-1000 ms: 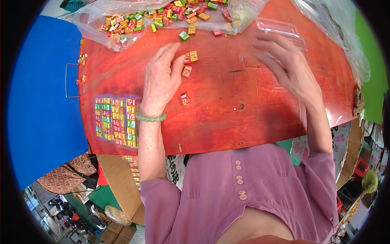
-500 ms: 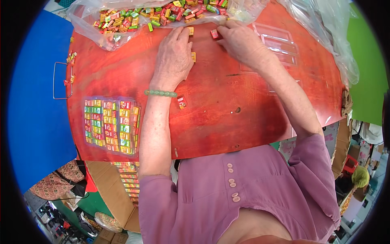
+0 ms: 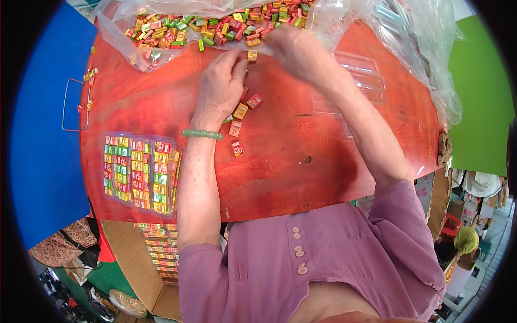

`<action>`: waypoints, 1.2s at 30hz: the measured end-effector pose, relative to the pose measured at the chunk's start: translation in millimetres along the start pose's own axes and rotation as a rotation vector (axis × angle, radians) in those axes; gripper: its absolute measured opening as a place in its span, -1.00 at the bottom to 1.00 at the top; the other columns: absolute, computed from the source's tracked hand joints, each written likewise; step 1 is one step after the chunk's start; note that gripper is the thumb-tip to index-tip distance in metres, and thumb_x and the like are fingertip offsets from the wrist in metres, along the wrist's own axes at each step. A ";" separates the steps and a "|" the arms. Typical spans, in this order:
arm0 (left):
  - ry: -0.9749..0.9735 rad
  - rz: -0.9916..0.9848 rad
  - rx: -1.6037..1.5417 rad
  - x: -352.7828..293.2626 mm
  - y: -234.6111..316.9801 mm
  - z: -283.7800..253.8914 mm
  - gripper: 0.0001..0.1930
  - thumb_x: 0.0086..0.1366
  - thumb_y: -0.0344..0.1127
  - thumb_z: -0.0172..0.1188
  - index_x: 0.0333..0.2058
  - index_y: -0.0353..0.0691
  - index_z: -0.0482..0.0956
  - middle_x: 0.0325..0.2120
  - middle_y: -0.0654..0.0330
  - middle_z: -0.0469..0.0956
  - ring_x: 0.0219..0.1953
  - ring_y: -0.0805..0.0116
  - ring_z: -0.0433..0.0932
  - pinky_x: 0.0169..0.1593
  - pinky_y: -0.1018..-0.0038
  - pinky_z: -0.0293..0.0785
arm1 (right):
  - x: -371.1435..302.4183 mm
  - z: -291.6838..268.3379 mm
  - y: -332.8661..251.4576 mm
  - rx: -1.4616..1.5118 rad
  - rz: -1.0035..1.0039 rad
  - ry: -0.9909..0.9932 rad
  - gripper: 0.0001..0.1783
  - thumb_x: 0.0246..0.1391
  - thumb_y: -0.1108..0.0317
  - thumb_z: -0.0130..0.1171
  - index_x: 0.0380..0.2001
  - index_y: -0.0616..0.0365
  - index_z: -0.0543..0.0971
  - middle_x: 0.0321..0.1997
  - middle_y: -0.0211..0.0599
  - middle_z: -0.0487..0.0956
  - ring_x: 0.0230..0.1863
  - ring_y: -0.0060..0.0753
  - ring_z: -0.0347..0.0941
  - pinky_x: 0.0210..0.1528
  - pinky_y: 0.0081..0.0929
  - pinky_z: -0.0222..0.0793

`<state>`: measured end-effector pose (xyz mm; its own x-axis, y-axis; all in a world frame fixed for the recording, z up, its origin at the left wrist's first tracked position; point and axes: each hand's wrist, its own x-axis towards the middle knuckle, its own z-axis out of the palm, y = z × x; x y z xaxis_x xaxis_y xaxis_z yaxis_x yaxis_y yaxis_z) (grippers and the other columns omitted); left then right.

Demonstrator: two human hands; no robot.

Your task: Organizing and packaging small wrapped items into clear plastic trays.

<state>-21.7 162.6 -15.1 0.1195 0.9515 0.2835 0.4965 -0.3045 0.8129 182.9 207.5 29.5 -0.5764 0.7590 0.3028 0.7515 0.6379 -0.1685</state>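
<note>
My left hand (image 3: pixel 221 83) rests above the red table, fingers curled together; whatever they hold is hidden. Beside its fingertips lies a small yellow box (image 3: pixel 252 56). Trailing toward me along that hand and wrist are several more small boxes, among them a red box (image 3: pixel 254 100), a yellow box (image 3: pixel 240 111), a pink box (image 3: pixel 235 128) and another red box (image 3: pixel 238 148). My right hand (image 3: pixel 299 51), smeared by motion, reaches over the near edge of the pile of small coloured boxes (image 3: pixel 215 27). Its fingertips cannot be made out.
Clear plastic bags (image 3: pixel 414 48) spread along the far side. A filled plastic tray (image 3: pixel 141 172) of boxes sits left on the table (image 3: pixel 280 177). Clear trays (image 3: pixel 358 81) lie under my right forearm. A cardboard box (image 3: pixel 132 258) with more filled trays stands below the front edge.
My right hand has moved left to the pile's edge; the red box at its fingers no longer shows. My left hand has drawn nearer to me, and more boxes show beside it.
</note>
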 end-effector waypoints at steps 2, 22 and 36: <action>0.050 0.192 0.143 -1.3 -13.1 8.1 -0.60 0.42 -0.24 0.17 0.14 -0.33 0.55 0.07 -0.07 0.60 0.12 -0.12 0.56 0.17 0.11 0.49 | 10.5 -1.9 22.5 -0.140 0.036 0.026 -0.76 0.23 0.26 0.22 -0.19 0.23 0.63 -0.27 -0.02 0.64 -0.12 0.04 0.62 -0.03 -0.07 0.53; 0.090 0.200 0.411 -16.8 7.5 -10.2 -0.85 0.27 -0.32 0.30 -0.33 -0.31 0.68 -0.27 0.03 0.60 -0.16 -0.01 0.62 -0.07 0.13 0.57 | 15.0 35.5 -20.2 -0.220 0.347 -0.034 -0.46 0.26 -0.06 0.21 -0.08 0.29 0.58 -0.04 0.13 0.60 -0.03 0.27 0.56 0.06 0.05 0.51; -0.009 0.096 0.376 -22.4 10.7 -41.2 -0.72 0.35 -0.22 0.22 -0.23 -0.38 0.68 -0.32 -0.27 0.62 -0.18 -0.26 0.62 -0.08 0.00 0.55 | -18.5 10.9 -56.6 0.377 0.233 -0.114 -0.73 0.16 0.23 0.38 -0.30 0.27 0.66 -0.41 -0.13 0.68 -0.40 -0.26 0.61 -0.28 -0.32 0.50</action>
<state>-54.4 136.3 8.2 0.1876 0.9202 0.3436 0.7627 -0.3569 0.5393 147.5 158.8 23.1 -0.4530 0.8841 0.1145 0.7086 0.4350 -0.5556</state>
